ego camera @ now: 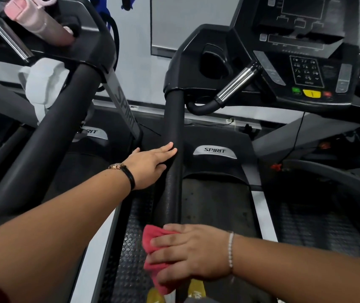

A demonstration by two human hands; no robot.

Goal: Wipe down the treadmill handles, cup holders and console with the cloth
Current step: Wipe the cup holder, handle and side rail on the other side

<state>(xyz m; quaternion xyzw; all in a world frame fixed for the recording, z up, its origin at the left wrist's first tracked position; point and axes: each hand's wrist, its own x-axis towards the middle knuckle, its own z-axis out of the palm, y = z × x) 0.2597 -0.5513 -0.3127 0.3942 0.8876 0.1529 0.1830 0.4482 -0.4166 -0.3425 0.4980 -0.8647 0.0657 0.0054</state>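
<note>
Head view. My right hand (187,254) presses a red cloth (155,248) around the near end of the treadmill's left handrail (174,132), a long black padded bar that runs away from me toward the console (306,68); its fingers (163,259) are curled over the cloth and pin it against the bar, a hold that suits sliding the cloth along the rail. My left hand (152,165) lies farther up the same rail, fingers (170,150) flat and extended, touching its side and holding nothing; I judge it steadies the bar or my stance while the other hand wipes. The cup holder (215,62), a dark recess beside the console at the rail's far end, looks empty as far as its shadow allows. The short chrome pulse grip (238,84) angles up beneath the console. On the neighbouring treadmill to my left, a pink bottle (39,20) stands tilted in that machine's holder and a white towel (43,84) hangs by its handrail (50,132). I judge the handle step is in hand, with the cup holder and console not yet reached.
</note>
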